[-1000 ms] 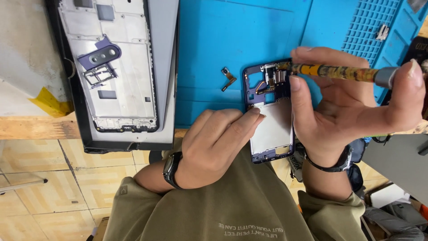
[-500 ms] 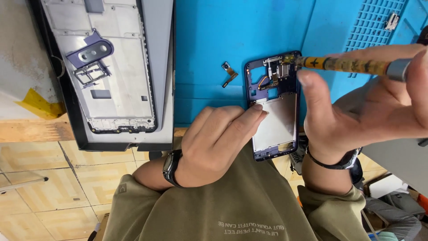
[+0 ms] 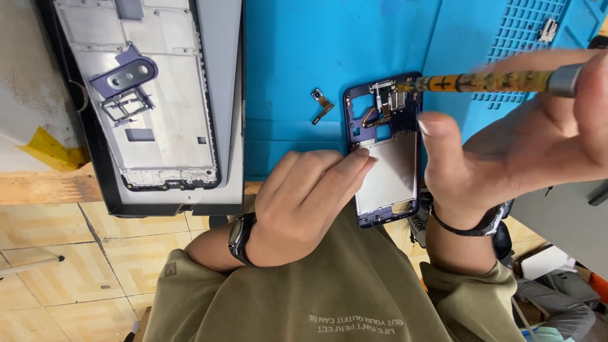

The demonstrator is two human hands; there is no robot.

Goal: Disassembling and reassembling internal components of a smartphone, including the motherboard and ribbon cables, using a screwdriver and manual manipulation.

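- The left hand point(image 3: 304, 196) is pressing its fingertips on the purple phone frame point(image 3: 386, 152), which is lying on the blue mat point(image 3: 304, 57).
- The right hand point(image 3: 525, 139) is holding a yellow screwdriver point(image 3: 481, 81), its tip touching the frame's top.
- A small loose part point(image 3: 321, 104) is lying just beside the frame.

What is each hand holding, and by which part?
The right hand grips the screwdriver by its handle end; the left hand presses fingertips on the phone frame's left edge.
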